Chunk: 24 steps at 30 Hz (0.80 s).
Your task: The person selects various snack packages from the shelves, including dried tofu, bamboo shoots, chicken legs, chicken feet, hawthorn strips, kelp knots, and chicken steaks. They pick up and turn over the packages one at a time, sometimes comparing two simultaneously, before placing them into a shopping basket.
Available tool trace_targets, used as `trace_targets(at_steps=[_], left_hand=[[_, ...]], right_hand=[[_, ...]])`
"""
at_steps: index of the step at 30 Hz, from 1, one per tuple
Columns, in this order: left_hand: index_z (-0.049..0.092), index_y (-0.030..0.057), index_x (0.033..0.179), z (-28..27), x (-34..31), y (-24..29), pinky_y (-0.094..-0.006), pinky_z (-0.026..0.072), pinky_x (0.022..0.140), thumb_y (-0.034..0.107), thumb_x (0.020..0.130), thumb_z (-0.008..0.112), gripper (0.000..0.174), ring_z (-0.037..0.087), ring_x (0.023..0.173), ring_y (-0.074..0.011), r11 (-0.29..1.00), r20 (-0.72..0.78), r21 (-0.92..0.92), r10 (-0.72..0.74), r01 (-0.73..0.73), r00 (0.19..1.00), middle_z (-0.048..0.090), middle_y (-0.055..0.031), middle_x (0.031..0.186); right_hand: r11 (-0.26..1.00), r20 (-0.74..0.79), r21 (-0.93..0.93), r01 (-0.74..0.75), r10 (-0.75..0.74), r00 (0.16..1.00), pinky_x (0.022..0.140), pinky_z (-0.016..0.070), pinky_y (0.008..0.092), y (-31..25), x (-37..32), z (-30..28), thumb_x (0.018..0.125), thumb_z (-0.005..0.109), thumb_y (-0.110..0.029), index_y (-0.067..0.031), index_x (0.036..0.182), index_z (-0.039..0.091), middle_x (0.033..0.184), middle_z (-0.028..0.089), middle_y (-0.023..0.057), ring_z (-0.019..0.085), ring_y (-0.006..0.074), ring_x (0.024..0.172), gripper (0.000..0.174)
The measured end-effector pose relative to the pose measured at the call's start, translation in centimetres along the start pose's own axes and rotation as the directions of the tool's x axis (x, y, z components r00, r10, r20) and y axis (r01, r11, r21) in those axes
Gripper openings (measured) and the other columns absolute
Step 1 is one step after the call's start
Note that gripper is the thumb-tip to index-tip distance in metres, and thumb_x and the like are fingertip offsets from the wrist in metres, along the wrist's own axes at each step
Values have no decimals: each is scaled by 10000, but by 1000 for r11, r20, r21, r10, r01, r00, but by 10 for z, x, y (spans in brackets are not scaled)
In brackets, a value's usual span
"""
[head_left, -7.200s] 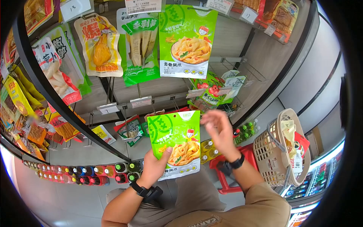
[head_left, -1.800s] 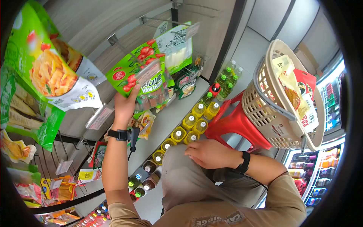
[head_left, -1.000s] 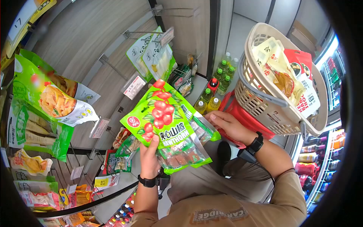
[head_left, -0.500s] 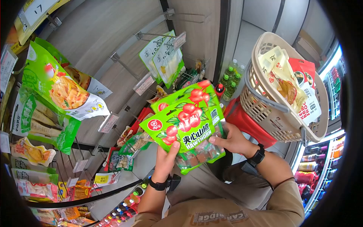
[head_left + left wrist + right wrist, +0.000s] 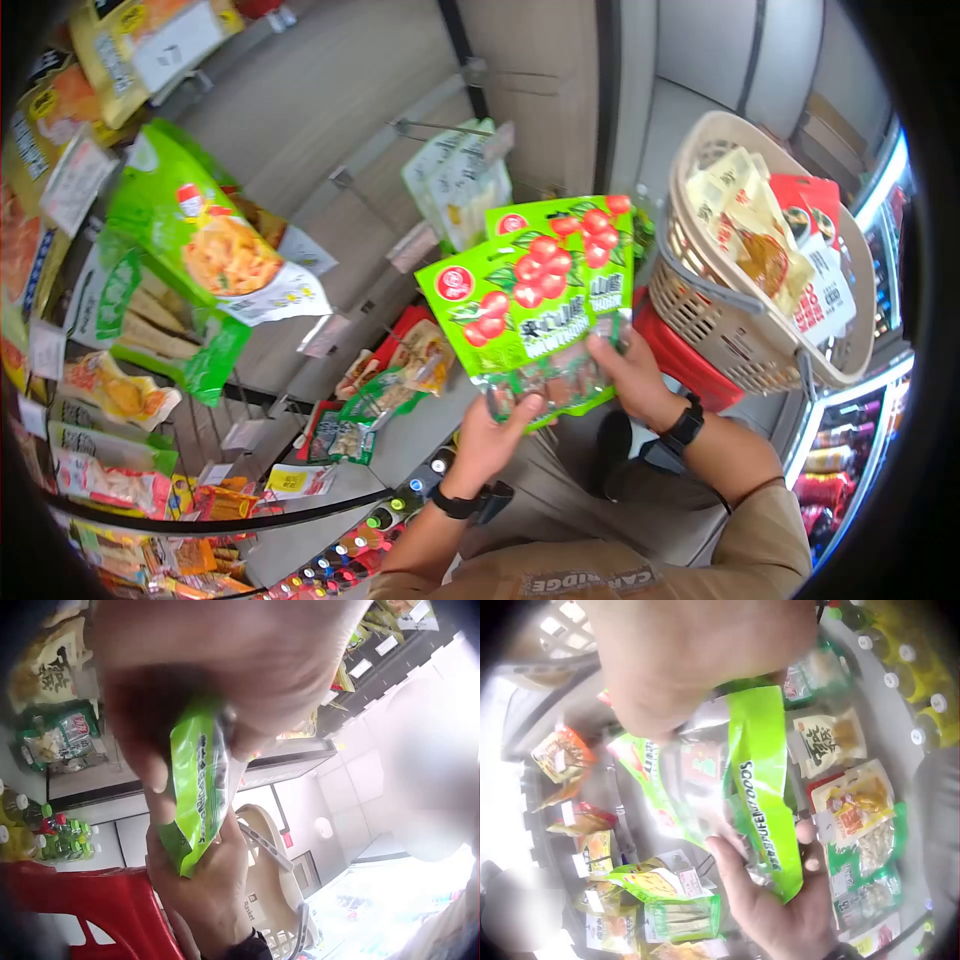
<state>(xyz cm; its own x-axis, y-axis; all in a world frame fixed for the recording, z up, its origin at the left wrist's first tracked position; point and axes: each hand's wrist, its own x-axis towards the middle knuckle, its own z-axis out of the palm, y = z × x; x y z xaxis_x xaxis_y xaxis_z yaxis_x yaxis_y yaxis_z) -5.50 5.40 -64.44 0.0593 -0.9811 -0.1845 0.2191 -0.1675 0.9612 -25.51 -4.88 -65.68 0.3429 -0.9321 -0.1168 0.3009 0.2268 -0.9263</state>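
Note:
Two green hawthorn snack bags, printed with red berries, are fanned out before me in the head view. The front bag (image 5: 505, 310) overlaps the rear bag (image 5: 612, 255), and candies show through the clear lower part. My left hand (image 5: 487, 440) pinches the bottom edge, thumb on the front. At the lower right side my right hand (image 5: 640, 378) grips the bags, also with its thumb in front. The left wrist view shows a bag edge-on (image 5: 199, 795) between both hands. From the right wrist, the left hand (image 5: 776, 911) shows at the green bottom edge.
A beige basket (image 5: 705, 310) with several snack packs stands on a red stool (image 5: 670, 345) at right. Snack bags, including a green-and-white pouch (image 5: 215, 240), hang from hooks at left. Metal hooks (image 5: 440, 128) project from the back panel. Bottles (image 5: 350, 545) line the floor.
Earlier I held a green chicken-feet bag, now out of my hands. The left hand took the hawthorn bags off the hook; the right hand left my knee and joined it, and the bags spread apart.

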Motion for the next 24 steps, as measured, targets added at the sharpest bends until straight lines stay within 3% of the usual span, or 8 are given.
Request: trace_targets(at_steps=[1,3,7,11,14,15,20,24], left_hand=[[624,-30,1276,-2,-2,1,-343,618,850,144,1026,718,319,721,1008,-179,1000,-21,11,20,-20,1000,738,-102,1172],[669,-23,1229,-6,-5,2,-338,580,878,163,994,762,314,709,1016,-168,887,16,391,260,-246,965,761,-83,1122],[731,-4,1130,-8,-5,44,-332,557,887,147,968,785,228,700,987,-143,944,-123,82,326,-318,937,774,-66,1082],[703,-11,1165,-27,14,98,-299,553,832,175,1004,750,251,692,922,-125,744,-117,474,584,-472,803,753,-49,1029],[678,-20,1156,-18,25,133,-313,563,783,194,1026,725,255,708,887,-156,783,-249,302,615,-543,748,738,-66,1019],[608,-11,1280,-29,28,139,-335,540,909,279,1015,741,415,650,1010,-140,775,-260,386,612,-501,747,699,-63,1147],[562,-35,1250,-46,30,164,-309,589,622,339,1041,679,444,755,839,-243,782,-225,315,612,-538,758,715,-138,1029],[546,-40,1242,-42,28,176,-315,573,524,351,1049,646,447,775,769,-289,773,-241,333,624,-541,743,727,-185,1033]], right_hand=[[1000,27,-4,13,-13,1000,967,542,333,0,1,-2,1069,667,-248,-31,1361,609,1245,702,52,656,132,1124,369],[957,18,283,-65,62,998,1001,535,361,-6,-3,-9,1126,532,-351,-44,1385,592,1303,676,50,652,157,1178,406],[959,51,256,-124,115,992,997,536,360,3,1,-22,1114,571,-325,-51,1374,599,1287,681,48,659,148,1146,379],[987,68,126,-95,87,994,989,532,343,6,12,-13,1104,602,-304,-50,1368,604,1259,690,40,658,134,1127,366],[991,71,114,-76,68,995,981,530,327,4,13,-4,1107,599,-311,-49,1374,599,1251,692,34,653,122,1120,374],[990,74,115,-76,68,995,981,530,327,4,12,-3,1107,599,-311,-49,1374,599,1251,692,34,653,122,1120,374],[994,86,92,-60,52,995,969,541,327,0,11,3,1109,599,-312,-49,1387,588,1254,687,28,648,110,1105,383],[992,81,100,-77,69,994,964,543,324,5,15,2,1108,601,-308,-47,1392,583,1247,687,26,648,109,1099,386]])
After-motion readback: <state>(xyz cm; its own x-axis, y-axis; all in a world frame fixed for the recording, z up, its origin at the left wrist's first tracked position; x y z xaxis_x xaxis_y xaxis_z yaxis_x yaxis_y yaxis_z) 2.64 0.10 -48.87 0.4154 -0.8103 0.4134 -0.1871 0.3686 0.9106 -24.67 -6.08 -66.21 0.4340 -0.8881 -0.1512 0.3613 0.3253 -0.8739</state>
